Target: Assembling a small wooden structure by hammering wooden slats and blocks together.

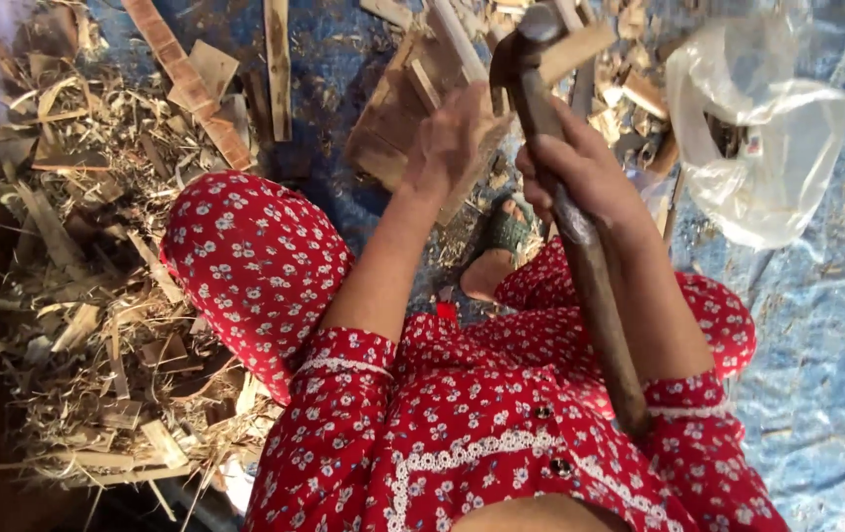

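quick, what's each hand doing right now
left hand: closed on a flat wood piece.
right hand: closed around the hammer handle.

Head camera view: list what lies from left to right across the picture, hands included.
Pile of wood shavings and scraps → left hand on a flat piece of wood → right hand gripping the hammer → clear plastic bag on the blue tarp.

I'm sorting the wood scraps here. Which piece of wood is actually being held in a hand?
The flat wood piece gripped by the left hand, just left of the hammer in the right hand. The other scraps lie loose on the blue tarp.
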